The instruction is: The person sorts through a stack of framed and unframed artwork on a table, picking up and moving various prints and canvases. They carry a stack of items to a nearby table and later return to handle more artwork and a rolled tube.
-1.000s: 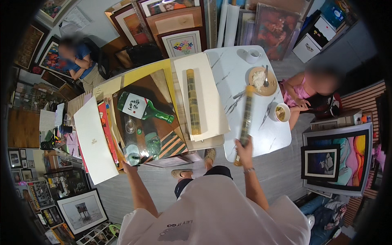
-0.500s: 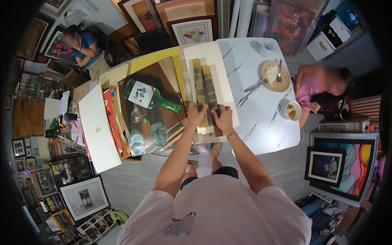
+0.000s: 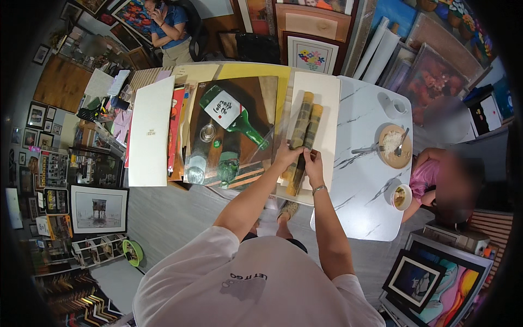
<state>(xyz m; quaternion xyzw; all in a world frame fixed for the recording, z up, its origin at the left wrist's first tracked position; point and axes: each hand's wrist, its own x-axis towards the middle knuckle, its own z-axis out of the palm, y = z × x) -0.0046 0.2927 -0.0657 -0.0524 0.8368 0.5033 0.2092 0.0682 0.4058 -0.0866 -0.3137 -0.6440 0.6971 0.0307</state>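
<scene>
Two rolled canvases, yellowish with dark bands, lie side by side on a pale board (image 3: pixel 326 117). The left rolled canvas (image 3: pixel 300 124) reaches slightly farther from me; the right rolled canvas (image 3: pixel 297 180) ends nearer the table's front edge. My left hand (image 3: pixel 287 155) is closed over the lower part of the left roll. On the right roll, my right hand (image 3: pixel 314 165) has its fingers bent around the side. The hands nearly touch, and some fingertips are hidden between the rolls. To their left lies a painting (image 3: pixel 229 131) of a green bottle and glasses.
A white board (image 3: pixel 152 131) lies over red sheets at the left. On the marbled tabletop (image 3: pixel 357 163) stand a plate (image 3: pixel 397 158) of rice, a bowl (image 3: pixel 402 197) and a white cup (image 3: pixel 399 107). A person (image 3: pixel 427 173) in pink sits right; another (image 3: pixel 173 30) sits at the back left.
My view has turned, shifting the table rightward. The rolls now lie closer together and tilt more. My hands have come together, with the right fingers bent in against the right roll.
</scene>
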